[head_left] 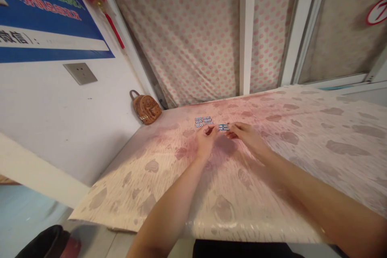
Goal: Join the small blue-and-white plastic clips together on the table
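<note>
Over the middle of the table, both hands hold one small flat blue piece with pale bars (223, 127); its exact kind is too small to make out. My left hand (207, 136) pinches its left end between thumb and fingers. At the right end, the fingers of my right hand (242, 132) are closed on it. Just beyond my left hand, several similar small blue-and-white pieces (202, 121) lie in rows on the tablecloth (223, 207). My left fingers partly hide the nearest of them.
A small brown backpack-shaped bag (147, 109) stands at the table's far left corner, against the white wall (39, 100). Behind the table hangs a dotted curtain (187, 40) with white frame posts (248, 32). A wall socket (80, 73) is at the left.
</note>
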`<state>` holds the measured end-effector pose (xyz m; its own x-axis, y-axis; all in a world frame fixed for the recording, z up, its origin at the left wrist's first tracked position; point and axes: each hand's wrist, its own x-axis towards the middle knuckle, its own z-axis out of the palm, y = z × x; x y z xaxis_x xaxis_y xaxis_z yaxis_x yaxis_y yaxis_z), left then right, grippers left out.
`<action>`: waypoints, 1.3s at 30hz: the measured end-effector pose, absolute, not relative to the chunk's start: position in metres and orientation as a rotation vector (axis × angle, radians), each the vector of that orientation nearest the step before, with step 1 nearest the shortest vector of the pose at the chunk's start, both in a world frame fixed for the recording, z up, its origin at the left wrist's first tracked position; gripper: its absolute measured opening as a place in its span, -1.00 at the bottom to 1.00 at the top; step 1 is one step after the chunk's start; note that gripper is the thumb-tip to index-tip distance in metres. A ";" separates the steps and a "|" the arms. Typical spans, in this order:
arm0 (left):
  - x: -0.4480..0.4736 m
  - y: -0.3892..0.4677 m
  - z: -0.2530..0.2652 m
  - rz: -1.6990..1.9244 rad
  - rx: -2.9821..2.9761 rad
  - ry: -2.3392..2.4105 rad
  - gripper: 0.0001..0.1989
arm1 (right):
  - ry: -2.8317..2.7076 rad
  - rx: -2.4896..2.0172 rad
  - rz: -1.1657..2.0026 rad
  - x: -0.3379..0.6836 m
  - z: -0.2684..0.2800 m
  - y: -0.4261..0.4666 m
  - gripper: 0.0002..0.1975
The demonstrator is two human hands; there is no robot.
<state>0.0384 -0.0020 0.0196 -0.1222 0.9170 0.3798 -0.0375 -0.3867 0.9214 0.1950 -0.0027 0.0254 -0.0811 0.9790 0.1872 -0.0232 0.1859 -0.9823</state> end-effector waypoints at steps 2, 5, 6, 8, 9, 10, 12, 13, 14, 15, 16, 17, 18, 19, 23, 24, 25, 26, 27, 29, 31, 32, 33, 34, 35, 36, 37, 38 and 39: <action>0.039 -0.002 0.020 1.611 1.390 1.027 -0.85 | -1.428 -1.007 1.058 0.195 0.024 -0.002 -0.62; 0.040 -0.003 0.021 1.603 1.421 1.001 -0.85 | -1.464 -0.980 0.991 0.195 0.022 -0.001 -0.63; 0.040 -0.003 0.021 1.601 1.424 0.991 -0.84 | -1.466 -0.968 0.982 0.195 0.021 -0.001 -0.63; 0.041 -0.003 0.021 1.597 1.403 0.975 -0.82 | -1.463 -0.948 0.972 0.194 0.020 0.000 -0.64; 0.041 -0.003 0.020 1.596 1.381 0.968 -0.80 | -1.456 -0.944 0.968 0.194 0.020 0.000 -0.65; 0.041 -0.003 0.020 1.593 1.355 0.962 -0.78 | -1.449 -0.944 0.966 0.194 0.020 0.000 -0.66; 0.041 -0.004 0.019 1.573 1.313 0.951 -0.70 | -1.440 -0.946 0.961 0.194 0.019 0.000 -0.68; 0.041 -0.004 0.019 1.556 1.306 0.946 -0.66 | -1.439 -0.944 0.960 0.194 0.019 0.000 -0.70; 0.041 -0.004 0.019 1.533 1.307 0.943 -0.65 | -1.440 -0.942 0.958 0.194 0.019 0.000 -0.71; 0.041 -0.004 0.019 1.510 1.315 0.944 -0.66 | -1.442 -0.939 0.956 0.194 0.019 0.000 -0.72; 0.041 -0.003 0.018 1.492 1.326 0.949 -0.67 | -1.443 -0.938 0.952 0.194 0.019 0.000 -0.73; 0.041 -0.003 0.018 1.478 1.335 0.954 -0.69 | -1.446 -0.939 0.947 0.194 0.019 0.000 -0.74; 0.041 -0.002 0.017 1.473 1.340 0.960 -0.70 | -1.450 -0.941 0.942 0.194 0.018 0.000 -0.74; 0.041 -0.002 0.017 1.472 1.343 0.962 -0.71 | -1.456 -0.944 0.934 0.193 0.017 0.001 -0.74; 0.040 0.000 0.017 1.458 1.327 0.962 -0.72 | -1.493 -0.932 0.878 0.192 0.013 0.003 -0.81; 0.039 0.000 0.017 1.453 1.320 0.964 -0.73 | -1.516 -0.935 0.833 0.193 0.012 0.003 -0.79; 0.038 0.000 0.018 1.448 1.311 0.962 -0.73 | -1.553 -0.947 0.775 0.193 0.012 0.002 -0.73; 0.037 0.000 0.018 1.445 1.302 0.957 -0.73 | -1.601 -0.966 0.709 0.194 0.013 0.002 -0.65; 0.036 0.000 0.018 1.442 1.296 0.948 -0.74 | -1.655 -0.988 0.641 0.194 0.014 0.001 -0.58; 0.035 0.000 0.018 1.432 1.286 0.926 -0.73 | -1.754 -1.007 0.535 0.195 0.017 -0.002 -0.54; 0.033 0.001 0.018 1.419 1.281 0.907 -0.74 | -1.820 -0.985 0.458 0.196 0.020 -0.005 -0.58; 0.033 0.002 0.017 1.416 1.279 0.902 -0.74 | -1.839 -0.975 0.419 0.196 0.022 -0.006 -0.61; 0.033 0.003 0.017 1.411 1.280 0.898 -0.74 | -1.854 -0.973 0.383 0.196 0.023 -0.006 -0.63; 0.032 0.003 0.017 1.406 1.283 0.898 -0.74 | -1.867 -0.977 0.354 0.196 0.024 -0.006 -0.66; 0.032 0.004 0.017 1.401 1.289 0.900 -0.74 | -1.878 -0.984 0.334 0.197 0.025 -0.006 -0.67; 0.032 0.004 0.017 1.396 1.296 0.903 -0.75 | -1.888 -0.988 0.322 0.197 0.025 -0.006 -0.69; 0.031 0.004 0.017 1.392 1.299 0.904 -0.75 | -1.896 -0.987 0.314 0.198 0.026 -0.006 -0.70; 0.031 0.004 0.018 1.389 1.302 0.901 -0.75 | -1.903 -0.982 0.310 0.198 0.027 -0.006 -0.71; 0.031 0.004 0.019 1.386 1.304 0.895 -0.75 | -1.906 -0.977 0.309 0.199 0.027 -0.006 -0.72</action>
<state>0.0306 0.0037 0.0186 0.0721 0.9657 0.2495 -0.1703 -0.2346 0.9571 0.1989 -0.0059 0.0269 -0.2412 0.7386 0.6295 0.5016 0.6502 -0.5707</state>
